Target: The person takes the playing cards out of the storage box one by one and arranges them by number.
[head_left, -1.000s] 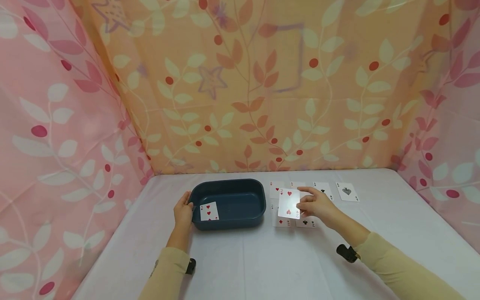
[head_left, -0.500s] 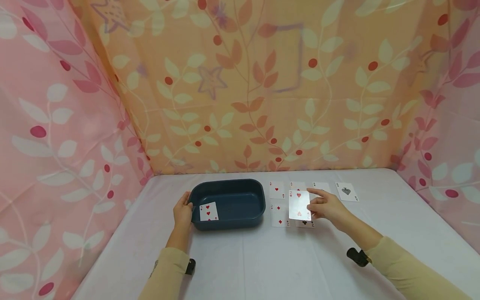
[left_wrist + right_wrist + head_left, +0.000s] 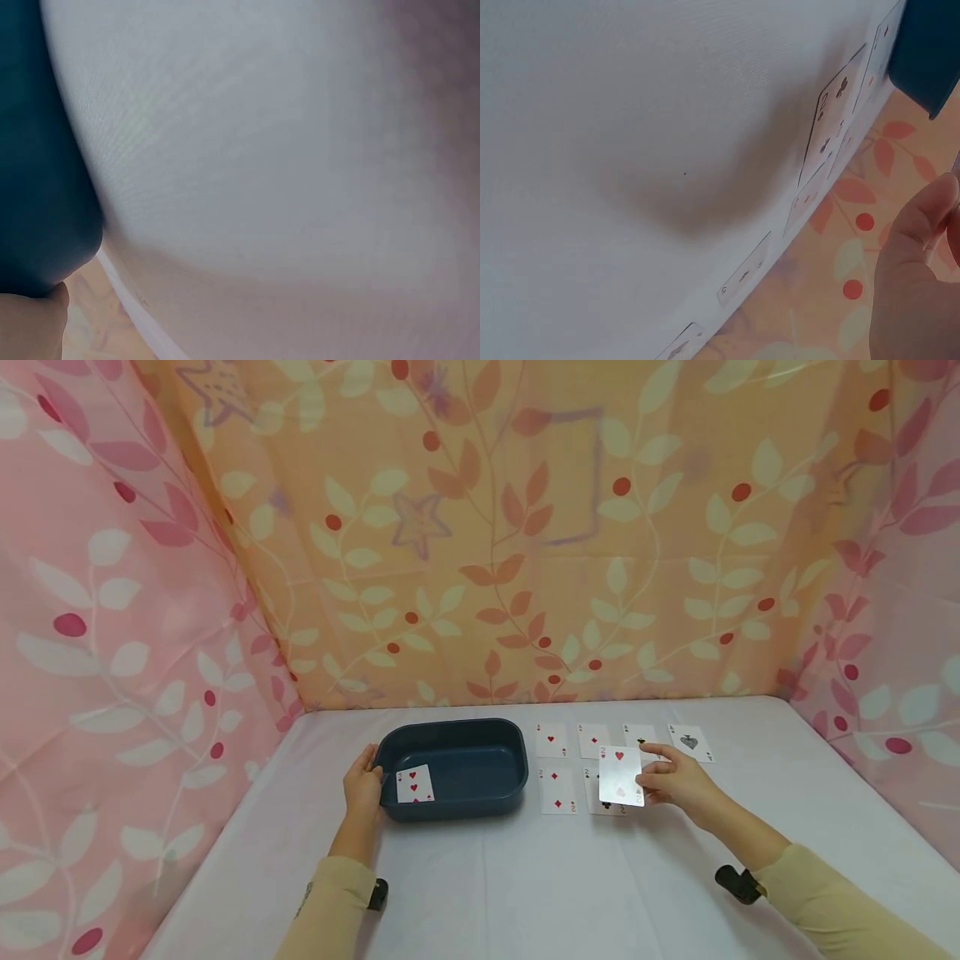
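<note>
In the head view my right hand (image 3: 681, 785) pinches a two of hearts (image 3: 621, 775) by its right edge, above the table and partly over a two of clubs (image 3: 606, 808). The right wrist view shows the thumb (image 3: 922, 217) and only a sliver of the held card at the edge. My left hand (image 3: 363, 783) grips the left end of a dark blue rectangular tub (image 3: 457, 808), thumb at the rim. Inside that tub, near its left end, lies a heart card (image 3: 414, 783), apparently a three. The left wrist view catches the tub's side (image 3: 45, 165) and part of a finger (image 3: 30, 322).
Behind the held card runs a row of aces: hearts (image 3: 551, 741), diamonds (image 3: 593, 741), clubs (image 3: 637, 732) and spades (image 3: 690, 743). In front lies a two of diamonds (image 3: 558, 790). White cloth (image 3: 480, 893) covers the table, with patterned curtains (image 3: 495, 568) around it.
My right hand has carried the two of hearts rightward, from above the two of diamonds to above the two of clubs. My left hand still holds the tub in place.
</note>
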`<state>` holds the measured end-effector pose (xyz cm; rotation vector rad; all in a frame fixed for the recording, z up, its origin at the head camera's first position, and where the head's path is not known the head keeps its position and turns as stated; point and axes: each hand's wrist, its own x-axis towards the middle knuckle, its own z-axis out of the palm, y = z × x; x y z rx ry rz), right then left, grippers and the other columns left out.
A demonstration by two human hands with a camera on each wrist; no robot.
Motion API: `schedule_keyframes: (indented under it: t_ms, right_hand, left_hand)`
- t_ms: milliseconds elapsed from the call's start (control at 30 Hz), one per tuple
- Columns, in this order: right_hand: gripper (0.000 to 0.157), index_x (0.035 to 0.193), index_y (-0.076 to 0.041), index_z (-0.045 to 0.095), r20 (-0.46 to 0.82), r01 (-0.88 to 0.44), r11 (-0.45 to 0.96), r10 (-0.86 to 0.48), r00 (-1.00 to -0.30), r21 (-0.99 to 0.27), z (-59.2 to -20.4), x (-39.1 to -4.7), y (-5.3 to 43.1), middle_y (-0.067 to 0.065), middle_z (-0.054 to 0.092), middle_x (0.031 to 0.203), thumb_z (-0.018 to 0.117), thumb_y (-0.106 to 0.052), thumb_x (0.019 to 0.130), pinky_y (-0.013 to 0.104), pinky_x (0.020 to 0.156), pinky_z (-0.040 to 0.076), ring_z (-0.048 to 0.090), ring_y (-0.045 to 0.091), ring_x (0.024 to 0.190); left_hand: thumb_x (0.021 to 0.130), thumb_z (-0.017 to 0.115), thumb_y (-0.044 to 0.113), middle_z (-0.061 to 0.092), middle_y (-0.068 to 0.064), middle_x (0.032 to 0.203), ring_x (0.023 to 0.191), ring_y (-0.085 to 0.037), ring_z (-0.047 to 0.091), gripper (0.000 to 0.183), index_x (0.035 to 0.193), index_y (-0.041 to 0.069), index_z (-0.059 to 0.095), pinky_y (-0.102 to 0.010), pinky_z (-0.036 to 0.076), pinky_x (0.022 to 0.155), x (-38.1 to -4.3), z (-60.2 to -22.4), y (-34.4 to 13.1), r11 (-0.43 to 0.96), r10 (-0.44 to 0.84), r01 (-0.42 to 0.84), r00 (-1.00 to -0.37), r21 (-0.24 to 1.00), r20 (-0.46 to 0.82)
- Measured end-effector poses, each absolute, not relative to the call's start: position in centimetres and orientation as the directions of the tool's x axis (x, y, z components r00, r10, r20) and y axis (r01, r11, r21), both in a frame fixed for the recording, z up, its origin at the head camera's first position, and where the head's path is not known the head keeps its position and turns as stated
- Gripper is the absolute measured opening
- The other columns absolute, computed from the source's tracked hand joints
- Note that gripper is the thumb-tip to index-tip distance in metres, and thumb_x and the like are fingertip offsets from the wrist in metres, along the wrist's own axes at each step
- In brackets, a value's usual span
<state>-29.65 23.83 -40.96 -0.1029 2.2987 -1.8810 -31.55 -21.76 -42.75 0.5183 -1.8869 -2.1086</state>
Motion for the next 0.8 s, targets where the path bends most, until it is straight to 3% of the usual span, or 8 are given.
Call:
schedule_keyframes:
  t_ms: [800]
  right_hand:
    - [0.059, 0.138, 0.019, 0.027, -0.142, 0.109, 0.242, -0.127, -0.982, -0.964, -42.8, -29.8, 27.8, -0.001, 0.061, 0.084, 0.059, 0.0, 0.092, 0.026, 0.063, 0.055, 0.061, 0.011, 0.07]
  left_hand:
    - [0.099, 0.032, -0.01, 0.03, -0.012, 0.155, 0.144, -0.023, 0.025, 0.053, 0.151, 0.0, 0.028, -0.035, 0.021, 0.115, -31.6, -42.9, -21.8, -0.127, -0.431, -0.024, -0.899, 0.992, -0.077]
